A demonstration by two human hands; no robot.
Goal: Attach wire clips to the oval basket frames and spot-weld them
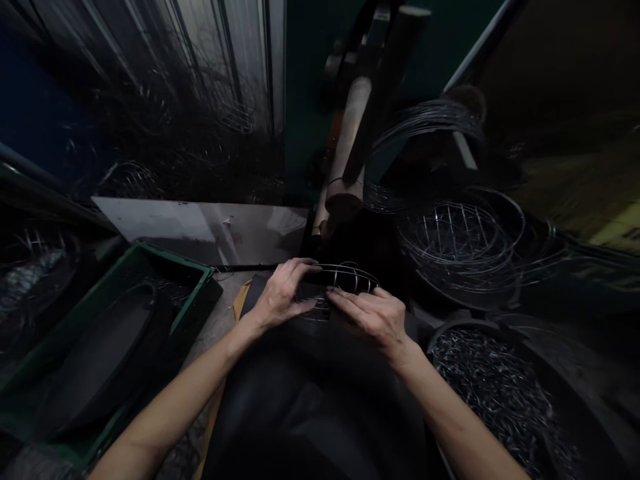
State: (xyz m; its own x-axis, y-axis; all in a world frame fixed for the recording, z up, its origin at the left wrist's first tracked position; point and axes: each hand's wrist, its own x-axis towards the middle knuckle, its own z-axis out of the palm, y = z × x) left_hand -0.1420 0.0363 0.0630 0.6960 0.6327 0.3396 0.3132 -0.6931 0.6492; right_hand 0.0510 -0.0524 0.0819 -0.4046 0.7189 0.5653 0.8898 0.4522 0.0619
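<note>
A round wire frame (pixel 356 279) with curved cross wires is held upright over the dark cloth on my lap. My left hand (pixel 286 292) grips its left side, with the thumb below and the fingers bent over the top wire. On the right side, my right hand (pixel 373 313) is closed on the frame, its fingers pointing left along the lower wires. Part of the frame is hidden behind my fingers. Just beyond the hands is a machine with a thick metal cylinder (pixel 345 147).
A green crate (pixel 195 293) with a dark basin (pixel 107 353) lies at the left. At the right are stacked wire frames (pixel 450 233), a wire coil (pixel 430 123) and a tub of small metal pieces (pixel 500 387). A pale panel (pixel 200 223) stands ahead.
</note>
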